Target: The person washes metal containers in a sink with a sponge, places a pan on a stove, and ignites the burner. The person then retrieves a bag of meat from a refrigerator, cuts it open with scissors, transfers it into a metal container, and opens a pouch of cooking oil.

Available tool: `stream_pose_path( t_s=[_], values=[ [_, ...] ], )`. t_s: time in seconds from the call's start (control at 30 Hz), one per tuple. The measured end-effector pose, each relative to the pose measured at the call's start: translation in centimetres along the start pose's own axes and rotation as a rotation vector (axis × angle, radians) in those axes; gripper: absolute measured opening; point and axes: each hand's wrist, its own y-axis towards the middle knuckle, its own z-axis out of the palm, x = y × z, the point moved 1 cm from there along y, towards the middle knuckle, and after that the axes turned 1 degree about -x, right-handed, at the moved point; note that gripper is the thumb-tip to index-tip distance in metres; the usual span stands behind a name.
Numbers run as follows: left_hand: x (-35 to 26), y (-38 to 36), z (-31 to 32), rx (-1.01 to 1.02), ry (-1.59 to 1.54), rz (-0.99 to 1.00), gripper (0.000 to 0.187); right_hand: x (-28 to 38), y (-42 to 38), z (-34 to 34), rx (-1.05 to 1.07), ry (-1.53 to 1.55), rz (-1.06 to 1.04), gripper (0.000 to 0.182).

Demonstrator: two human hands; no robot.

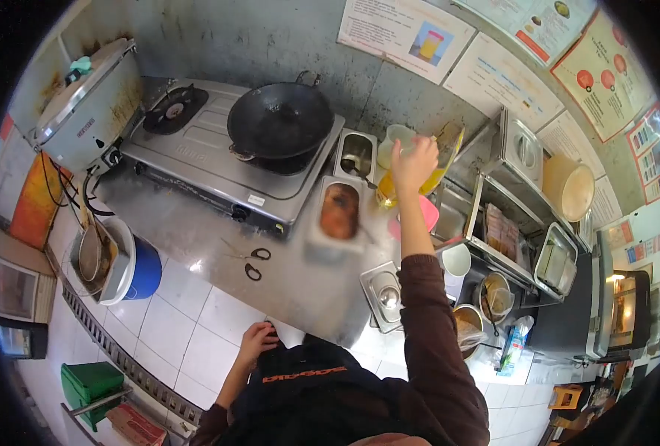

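Note:
My right hand reaches to the back of the counter, its fingers closed on the rim of a pale translucent cup. Just behind and beside it is a yellow packet. Below the wrist lies a pink bowl. Near the counter's front edge, my left hand has its fingers curled together at a small dark object that I cannot make out. Left of my right arm sit a metal container of reddish-brown sauce and a smaller metal container with a utensil in it.
A black wok rests on the gas stove. Black-handled scissors lie on the steel counter. A lidded metal container is by my right sleeve. Shelves with trays stand right; a blue bucket stands left.

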Motion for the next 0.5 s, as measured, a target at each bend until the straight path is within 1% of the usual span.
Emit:
stream_pose_path(
  t_s=[0.03,0.07,0.13,0.2,0.27,0.37,0.47,0.5],
  values=[
    [-0.1,-0.4,-0.9,-0.052,-0.013,0.015,0.027,1.1,1.5,0.2,-0.033,-0.080,-0.052,0.027],
    [-0.6,-0.8,-1.3,-0.047,-0.016,0.027,0.027,0.9,2.7,1.8,-0.045,-0.078,-0.056,0.027],
    [-1.4,-1.5,-1.8,-0.189,-0.038,0.075,0.027,-0.4,4.0,7.2,0.465,-0.362,-0.159,0.018],
    [-1.3,-1.3,-2.3,-0.266,-0.091,0.117,0.026,-0.9,4.5,11.3,0.912,-0.280,0.231,0.021],
    [-1.1,-1.5,-2.1,-0.306,-0.147,0.146,0.026,-2.3,3.6,14.1,1.020,-0.293,0.250,0.025],
    [-0.1,-1.6,-1.3,-0.380,-0.232,0.122,0.025,-3.9,2.5,16.7,0.976,-0.284,0.287,0.025],
    [1.1,-2.0,-0.7,-0.423,-0.310,0.051,0.025,-4.9,2.4,17.6,1.057,-0.342,0.238,0.025],
    [1.2,-1.9,-0.5,-0.409,-0.300,0.040,0.024,-5.1,2.7,17.8,1.082,-0.399,0.146,0.025]
  ],
)
